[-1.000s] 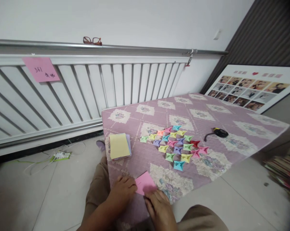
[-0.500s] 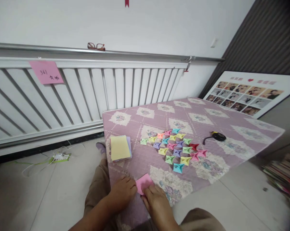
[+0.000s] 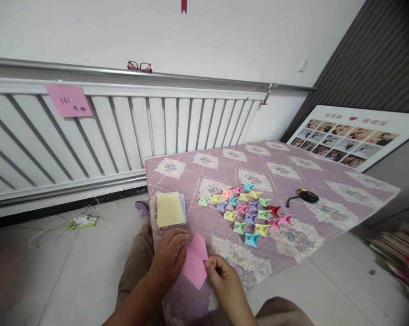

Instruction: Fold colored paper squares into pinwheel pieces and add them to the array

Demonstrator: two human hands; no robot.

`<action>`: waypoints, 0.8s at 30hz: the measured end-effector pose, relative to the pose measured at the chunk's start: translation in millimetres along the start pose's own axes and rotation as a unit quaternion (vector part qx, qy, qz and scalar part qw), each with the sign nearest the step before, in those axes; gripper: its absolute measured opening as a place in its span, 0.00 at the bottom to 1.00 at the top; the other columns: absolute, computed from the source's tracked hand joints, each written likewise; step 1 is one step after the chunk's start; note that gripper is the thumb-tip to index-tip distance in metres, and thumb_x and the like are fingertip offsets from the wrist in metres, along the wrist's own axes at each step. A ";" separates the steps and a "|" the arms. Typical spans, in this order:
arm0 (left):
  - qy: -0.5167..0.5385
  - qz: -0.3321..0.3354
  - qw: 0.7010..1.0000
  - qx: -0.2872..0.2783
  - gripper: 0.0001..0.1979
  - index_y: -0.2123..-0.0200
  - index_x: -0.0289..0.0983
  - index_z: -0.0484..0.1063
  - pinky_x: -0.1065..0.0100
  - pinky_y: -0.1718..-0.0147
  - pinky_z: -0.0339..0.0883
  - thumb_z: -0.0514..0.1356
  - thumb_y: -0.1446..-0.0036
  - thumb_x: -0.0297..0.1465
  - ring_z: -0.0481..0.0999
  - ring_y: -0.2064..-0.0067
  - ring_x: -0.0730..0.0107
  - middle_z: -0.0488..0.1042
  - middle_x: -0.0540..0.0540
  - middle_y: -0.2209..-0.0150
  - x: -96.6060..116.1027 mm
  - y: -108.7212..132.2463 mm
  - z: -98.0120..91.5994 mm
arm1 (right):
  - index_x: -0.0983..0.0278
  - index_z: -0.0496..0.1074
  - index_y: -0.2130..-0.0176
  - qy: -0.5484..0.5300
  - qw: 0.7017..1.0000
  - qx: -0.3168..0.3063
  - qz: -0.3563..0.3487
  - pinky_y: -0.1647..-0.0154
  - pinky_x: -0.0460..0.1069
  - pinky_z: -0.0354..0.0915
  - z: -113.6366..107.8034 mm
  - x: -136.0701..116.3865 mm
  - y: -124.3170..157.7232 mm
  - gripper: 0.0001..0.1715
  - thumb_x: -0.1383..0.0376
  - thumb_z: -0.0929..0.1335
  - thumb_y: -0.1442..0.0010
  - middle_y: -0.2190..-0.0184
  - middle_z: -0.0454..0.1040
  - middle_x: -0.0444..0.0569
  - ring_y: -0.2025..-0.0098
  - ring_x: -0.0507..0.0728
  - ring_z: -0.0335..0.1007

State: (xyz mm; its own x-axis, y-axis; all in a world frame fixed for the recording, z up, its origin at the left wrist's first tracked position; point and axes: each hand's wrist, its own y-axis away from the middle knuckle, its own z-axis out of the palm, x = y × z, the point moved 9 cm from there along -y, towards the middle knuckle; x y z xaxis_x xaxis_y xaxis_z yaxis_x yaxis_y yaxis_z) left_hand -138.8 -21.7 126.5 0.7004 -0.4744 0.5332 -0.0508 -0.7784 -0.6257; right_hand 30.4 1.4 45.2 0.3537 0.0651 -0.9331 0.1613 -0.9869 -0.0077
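A pink sheet of paper (image 3: 197, 265) with pointed ends and crease lines lies tilted near the front of the bed-like surface. My right hand (image 3: 221, 274) pinches its right edge between thumb and index finger. At the paper's left edge is my left hand (image 3: 170, 253), palm down, its fingers loosely curved and somewhat apart; the fingertips are blurred and partly hidden. Just beyond it sits a stack of coloured paper (image 3: 170, 209), yellow on top. To the right stand several small folded paper pieces (image 3: 250, 217) in rows, in blue, green, yellow, purple, pink and red.
A purple patterned cloth (image 3: 221, 170) covers the surface. A black and yellow tape measure (image 3: 308, 195) lies at the right. Behind are a white radiator (image 3: 170, 122) with a pink note (image 3: 70, 100), and glasses (image 3: 140, 67) on a pipe. A photo board (image 3: 347, 131) leans at the right.
The pink paper was a small folded piece under both hands; now it is opened out into a longer, pointed shape. My left hand has risen slightly; my right hand grips the paper's edge.
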 end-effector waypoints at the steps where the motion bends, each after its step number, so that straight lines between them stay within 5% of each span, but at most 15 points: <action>1: 0.006 -0.011 1.000 0.011 0.10 0.55 0.38 0.68 0.58 0.51 0.67 0.51 0.37 0.27 0.71 0.51 0.62 0.72 0.41 0.55 -2.6 1.3 -2.8 | 0.61 0.66 0.76 -0.047 0.998 -0.006 0.044 0.77 0.46 0.56 2.9 8.5 -1.1 0.21 0.48 0.65 0.43 0.82 0.63 0.40 0.79 0.51 0.59; 5: -0.016 -0.009 0.999 -0.042 0.11 0.55 0.39 0.69 0.59 0.53 0.68 0.54 0.40 0.28 0.72 0.52 0.61 0.72 0.42 0.55 -2.3 24.3 10.7 | 0.62 0.67 0.74 -0.165 0.973 -0.009 0.163 0.79 0.44 0.54 12.6 38.1 1.5 0.22 0.46 0.68 0.51 0.83 0.65 0.39 0.81 0.50 0.58; 10: -0.115 0.093 0.985 -0.085 0.19 0.49 0.40 0.67 0.56 0.51 0.63 0.60 0.45 0.34 0.69 0.48 0.55 0.71 0.41 0.49 19.8 60.6 38.3 | 0.62 0.67 0.72 -0.205 0.955 0.011 0.212 0.81 0.42 0.54 14.2 49.5 5.4 0.20 0.49 0.70 0.55 0.84 0.68 0.39 0.81 0.49 0.62; 14: -0.138 0.095 0.986 -0.014 0.11 0.54 0.41 0.70 0.59 0.52 0.58 0.54 0.39 0.28 0.69 0.51 0.60 0.73 0.44 0.54 21.7 60.3 40.4 | 0.62 0.67 0.71 -0.208 0.950 0.005 0.232 0.81 0.41 0.54 19.4 48.6 7.4 0.19 0.50 0.69 0.54 0.83 0.70 0.40 0.80 0.50 0.65; 19: -0.113 0.051 0.990 -0.065 0.09 0.69 0.41 0.71 0.61 0.60 0.54 0.53 0.37 0.29 0.69 0.63 0.65 0.74 0.50 0.67 5.4 48.7 54.3 | 0.61 0.66 0.68 -0.173 0.951 -0.035 0.253 0.83 0.41 0.52 23.7 57.3 11.5 0.17 0.51 0.67 0.50 0.80 0.72 0.42 0.80 0.51 0.68; 22: -0.117 0.038 0.987 -0.103 0.07 0.70 0.41 0.70 0.61 0.61 0.52 0.56 0.39 0.28 0.68 0.64 0.66 0.73 0.52 0.68 -4.4 51.9 63.7 | 0.61 0.68 0.68 -0.072 0.977 -0.045 0.195 0.83 0.44 0.55 6.7 55.3 6.6 0.16 0.52 0.65 0.48 0.81 0.69 0.41 0.81 0.52 0.65; 24: -0.123 0.030 0.983 -0.134 0.05 0.70 0.41 0.70 0.61 0.61 0.51 0.59 0.41 0.27 0.67 0.63 0.66 0.73 0.52 0.68 -10.0 57.5 71.7 | 0.61 0.69 0.70 0.017 0.997 -0.001 0.074 0.74 0.47 0.63 -15.0 36.2 0.1 0.13 0.55 0.64 0.46 0.78 0.72 0.44 0.75 0.55 0.69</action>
State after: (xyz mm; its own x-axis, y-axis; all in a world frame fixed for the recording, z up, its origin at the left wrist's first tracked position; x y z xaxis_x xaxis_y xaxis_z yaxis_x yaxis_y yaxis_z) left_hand -97.8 -32.2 44.3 0.8393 -0.4350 0.3261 -0.2597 -0.8478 -0.4624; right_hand 57.1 5.8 16.8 0.4052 -0.0762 -0.9110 0.1063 -0.9858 0.1298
